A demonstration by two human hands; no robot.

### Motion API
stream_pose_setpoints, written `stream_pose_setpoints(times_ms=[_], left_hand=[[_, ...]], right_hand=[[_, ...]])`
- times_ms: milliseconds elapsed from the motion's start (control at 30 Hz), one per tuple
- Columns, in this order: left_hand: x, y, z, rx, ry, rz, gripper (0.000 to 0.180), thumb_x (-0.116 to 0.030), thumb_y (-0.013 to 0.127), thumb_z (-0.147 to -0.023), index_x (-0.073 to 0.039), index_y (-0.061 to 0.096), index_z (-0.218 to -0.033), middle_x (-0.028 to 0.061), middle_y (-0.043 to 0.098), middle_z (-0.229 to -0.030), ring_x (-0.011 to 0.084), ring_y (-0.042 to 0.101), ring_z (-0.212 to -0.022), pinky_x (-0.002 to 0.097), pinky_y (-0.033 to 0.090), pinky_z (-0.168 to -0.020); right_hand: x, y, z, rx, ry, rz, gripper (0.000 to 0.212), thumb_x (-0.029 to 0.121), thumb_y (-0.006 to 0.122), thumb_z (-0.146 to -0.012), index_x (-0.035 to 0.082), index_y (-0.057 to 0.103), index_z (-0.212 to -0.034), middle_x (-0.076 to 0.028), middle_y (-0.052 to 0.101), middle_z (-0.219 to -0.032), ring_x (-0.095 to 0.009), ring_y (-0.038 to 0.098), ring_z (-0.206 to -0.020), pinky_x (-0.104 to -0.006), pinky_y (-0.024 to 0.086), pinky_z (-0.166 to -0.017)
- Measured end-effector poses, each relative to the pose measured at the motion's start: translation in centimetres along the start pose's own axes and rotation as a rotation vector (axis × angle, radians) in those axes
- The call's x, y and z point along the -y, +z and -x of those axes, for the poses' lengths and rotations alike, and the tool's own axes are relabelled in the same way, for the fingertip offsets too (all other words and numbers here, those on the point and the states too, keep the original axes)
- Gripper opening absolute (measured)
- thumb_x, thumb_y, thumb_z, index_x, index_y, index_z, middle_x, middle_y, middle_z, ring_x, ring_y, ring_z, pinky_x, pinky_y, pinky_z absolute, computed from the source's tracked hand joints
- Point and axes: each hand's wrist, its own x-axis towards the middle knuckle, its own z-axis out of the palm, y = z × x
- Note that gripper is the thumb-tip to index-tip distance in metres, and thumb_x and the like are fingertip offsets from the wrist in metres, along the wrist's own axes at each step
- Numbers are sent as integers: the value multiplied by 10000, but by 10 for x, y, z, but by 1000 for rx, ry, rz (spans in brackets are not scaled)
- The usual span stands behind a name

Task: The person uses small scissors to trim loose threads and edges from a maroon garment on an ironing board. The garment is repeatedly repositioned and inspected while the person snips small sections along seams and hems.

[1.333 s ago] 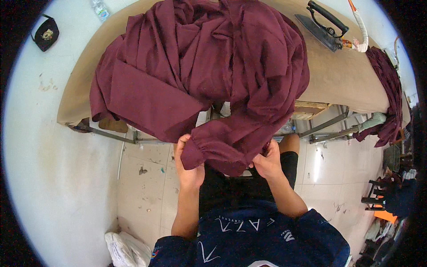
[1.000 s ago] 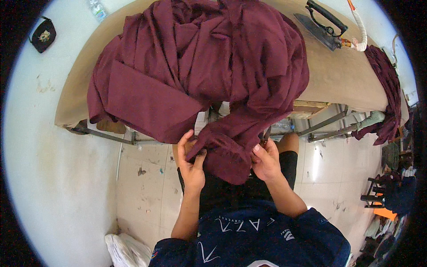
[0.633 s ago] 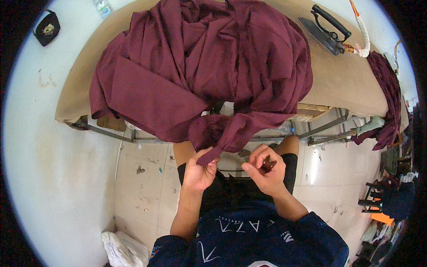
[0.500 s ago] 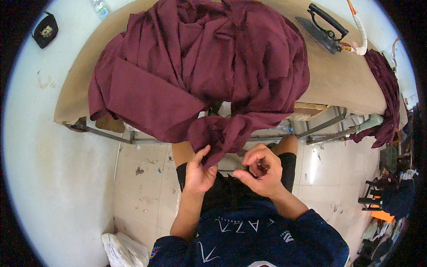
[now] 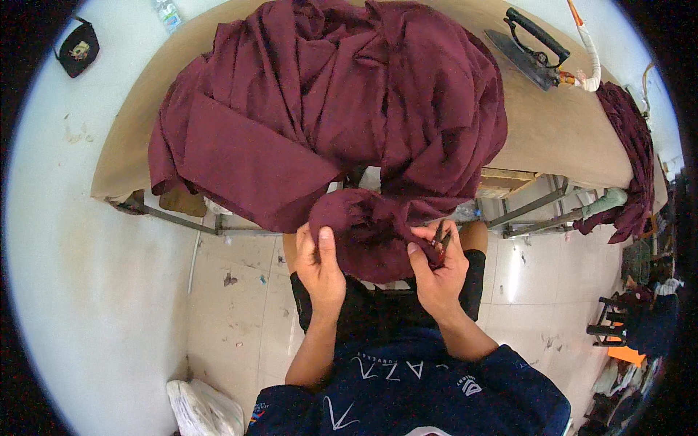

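Observation:
A large maroon cloth [image 5: 334,87] lies heaped over the ironing table, and its near end hangs down over the front edge to my lap. My left hand [image 5: 320,270] pinches the left side of this hanging end, thumb on top. On its right side, my right hand [image 5: 440,272] pinches the edge between thumb and fingers. Small thread snips [image 5: 440,240] with dark blades and a red part are tucked in that same hand, blades pointing up. Between my hands the cloth is spread into a rounded, open fold with a shadowed hollow.
A black iron [image 5: 527,49] rests at the table's [image 5: 567,131] far right, its cord wrapped in white. More maroon cloth [image 5: 629,160] hangs off the right end. A plastic bottle [image 5: 167,14] and a black pouch [image 5: 76,47] are at the far left. A white sack [image 5: 203,409] stands lower left.
My right hand has moved up to the cloth and taken hold of its edge, snips still in hand. My left hand has shifted slightly, and the hanging end is now spread wider between both hands.

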Motion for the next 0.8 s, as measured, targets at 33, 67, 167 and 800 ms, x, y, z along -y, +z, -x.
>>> stream_pose_setpoints(times_ms=[33, 67, 167, 800], left_hand=[[0, -2, -4, 0, -8, 25, 274, -203, 549, -1034, 37, 646, -1123, 65, 586, -1125, 133, 572, -984, 280, 444, -896], [-3, 1, -5, -27, 10, 70, 262, -190, 563, -1029, 36, 645, -1133, 58, 605, -1074, 131, 577, -938, 280, 455, -876], [1, 1, -8, -81, 50, 28, 241, -169, 583, -1018, 38, 646, -1124, 62, 622, -1033, 134, 576, -940, 285, 459, -877], [-3, 20, -5, -143, 346, -193, 127, -87, 643, -951, 19, 648, -1021, 80, 610, -1010, 147, 563, -873, 268, 448, -742]], right_hand=[[0, -4, -1, 28, 53, 37, 207, 4, 685, -839, 11, 684, -1046, -54, 528, -902, -145, 526, -775, -255, 432, -710], [1, -9, -3, 55, 107, 73, 213, 12, 687, -841, 11, 691, -1054, -56, 527, -887, -148, 524, -767, -259, 430, -703], [-10, -21, -4, 108, 339, 40, 214, 83, 734, -845, 2, 690, -1038, -21, 539, -810, -117, 510, -705, -255, 420, -652], [-16, -19, 58, -48, 849, -498, 187, 63, 790, -831, 40, 651, -954, 33, 650, -815, -36, 549, -695, -221, 455, -642]])
